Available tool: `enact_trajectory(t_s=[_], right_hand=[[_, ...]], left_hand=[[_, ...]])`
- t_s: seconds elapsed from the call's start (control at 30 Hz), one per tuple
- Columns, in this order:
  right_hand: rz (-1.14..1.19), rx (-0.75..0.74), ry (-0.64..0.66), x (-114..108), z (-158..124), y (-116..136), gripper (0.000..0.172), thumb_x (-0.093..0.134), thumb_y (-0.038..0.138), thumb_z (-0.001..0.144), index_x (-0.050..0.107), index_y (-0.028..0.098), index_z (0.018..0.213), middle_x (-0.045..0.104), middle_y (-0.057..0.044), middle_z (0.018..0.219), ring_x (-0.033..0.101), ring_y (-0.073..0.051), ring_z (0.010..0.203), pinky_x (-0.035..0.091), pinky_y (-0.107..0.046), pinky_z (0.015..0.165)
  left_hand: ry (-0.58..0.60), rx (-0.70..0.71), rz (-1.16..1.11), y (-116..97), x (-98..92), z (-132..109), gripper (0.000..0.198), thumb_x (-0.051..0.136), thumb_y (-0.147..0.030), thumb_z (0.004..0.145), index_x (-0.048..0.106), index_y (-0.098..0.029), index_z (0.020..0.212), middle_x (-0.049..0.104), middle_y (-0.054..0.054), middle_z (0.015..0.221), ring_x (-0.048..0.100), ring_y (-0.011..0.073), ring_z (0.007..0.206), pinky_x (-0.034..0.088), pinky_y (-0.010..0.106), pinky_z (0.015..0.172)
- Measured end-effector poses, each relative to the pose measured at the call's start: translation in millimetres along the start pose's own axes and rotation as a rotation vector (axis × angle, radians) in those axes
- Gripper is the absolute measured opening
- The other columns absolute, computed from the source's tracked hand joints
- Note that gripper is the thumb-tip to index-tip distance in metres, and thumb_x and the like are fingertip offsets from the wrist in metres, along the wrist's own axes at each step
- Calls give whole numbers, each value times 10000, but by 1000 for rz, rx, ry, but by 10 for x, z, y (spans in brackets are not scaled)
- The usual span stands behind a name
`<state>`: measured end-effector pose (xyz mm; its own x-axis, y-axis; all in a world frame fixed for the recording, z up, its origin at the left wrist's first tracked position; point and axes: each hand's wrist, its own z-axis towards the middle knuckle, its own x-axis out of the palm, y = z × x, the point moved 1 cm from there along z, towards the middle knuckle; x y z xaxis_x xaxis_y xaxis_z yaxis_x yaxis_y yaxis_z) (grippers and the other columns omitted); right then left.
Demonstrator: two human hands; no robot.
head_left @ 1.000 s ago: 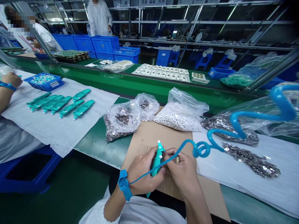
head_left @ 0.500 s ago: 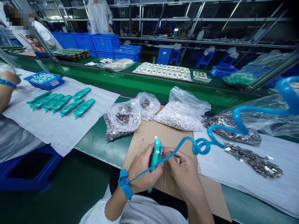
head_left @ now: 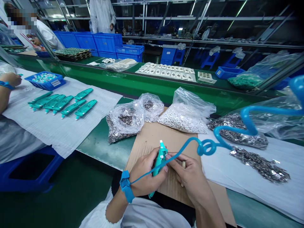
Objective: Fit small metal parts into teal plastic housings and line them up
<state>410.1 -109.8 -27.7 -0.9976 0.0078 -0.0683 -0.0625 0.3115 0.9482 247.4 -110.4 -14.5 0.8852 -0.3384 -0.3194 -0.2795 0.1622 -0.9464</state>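
Note:
My left hand (head_left: pixel 147 174) is wrapped round a teal plastic housing (head_left: pixel 157 164) with a white tip, which points up and away from me. A blue wrist strap (head_left: pixel 126 186) with a coiled cord (head_left: pixel 187 145) is on my left wrist, and the cord crosses in front of the housing. My right hand (head_left: pixel 190 177) is closed beside the housing, thumb and index fingertips pinched at its upper right side. Whatever small piece those fingertips hold is hidden. A pale beige stick-like end (head_left: pixel 183 164) shows among the right fingers. Both hands are above a brown cardboard sheet (head_left: pixel 175 134).
Open plastic bags of small metal parts (head_left: pixel 125 118) and a bag of white parts (head_left: pixel 185 118) stand behind the cardboard. Loose metal pieces (head_left: pixel 261 164) lie on white sheeting at right. Several teal housings (head_left: pixel 68 106) and a blue bin (head_left: pixel 55 83) are at left, near another person's arm (head_left: pixel 6 98).
My right hand has turned a little and shifted slightly right, showing more of the beige stick. The housing stays in my left hand. At far left the other person's hand has moved up.

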Motion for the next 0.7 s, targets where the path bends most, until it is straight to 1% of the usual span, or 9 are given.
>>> enact_trajectory(t_s=[0.07,0.1,0.17,0.2,0.27,0.33,0.43,0.5,0.7], right_hand=[[-1,10,-13,6,-7,5,442,771,562,720,783,160,903,479,44,454,220,-46,358,185,-204,328],[2,11,-22,15,-13,13,430,764,555,729,781,159,897,472,44,445,267,-59,363,223,-203,338],[17,-5,-44,41,-27,41,394,751,535,741,776,159,856,498,26,456,426,-108,423,354,-214,402],[25,-20,-53,55,-35,59,371,747,522,742,771,161,823,551,2,499,507,-137,488,420,-229,460],[20,-46,-73,79,-50,98,335,737,495,743,754,161,761,655,-47,637,596,-179,619,488,-258,564],[-16,-51,-97,94,-61,128,319,718,478,751,737,161,730,687,-61,702,602,-183,661,490,-259,593],[-76,-40,-116,105,-67,143,325,686,479,773,734,158,772,683,-50,694,584,-175,655,466,-249,580],[-109,-37,-129,116,-68,137,340,674,486,780,736,154,819,677,-45,690,581,-176,641,454,-252,568],[-156,-10,-176,156,-100,136,361,652,520,789,720,170,841,644,-22,616,564,-166,522,425,-260,508]], left_hand=[[5,6,14,6,-5,-4,400,563,-216,901,516,-226,1299,660,-21,828,576,138,654,472,243,685],[7,7,25,9,-3,-6,390,563,-222,902,522,-227,1289,646,-27,795,562,136,627,469,244,667],[4,-2,45,13,8,-9,383,563,-229,899,525,-226,1280,622,-35,748,552,140,602,461,244,629],[-4,-5,46,14,16,-9,391,565,-224,895,522,-225,1284,627,-31,755,570,147,623,466,245,631],[-21,0,25,15,37,-10,432,570,-196,880,508,-225,1306,664,-8,847,628,164,718,497,254,692],[-37,5,14,17,57,-12,481,576,-171,862,493,-228,1332,679,7,914,651,173,775,513,261,732],[-43,-12,59,27,76,-19,479,577,-179,857,504,-224,1328,659,-5,835,628,170,693,509,260,663],[-43,-15,75,32,79,-22,483,580,-201,862,504,-218,1339,661,2,833,636,182,699,517,272,666],[-16,41,25,26,67,-19,530,581,-186,862,479,-241,1379,716,43,1071,695,221,915,550,304,824]])
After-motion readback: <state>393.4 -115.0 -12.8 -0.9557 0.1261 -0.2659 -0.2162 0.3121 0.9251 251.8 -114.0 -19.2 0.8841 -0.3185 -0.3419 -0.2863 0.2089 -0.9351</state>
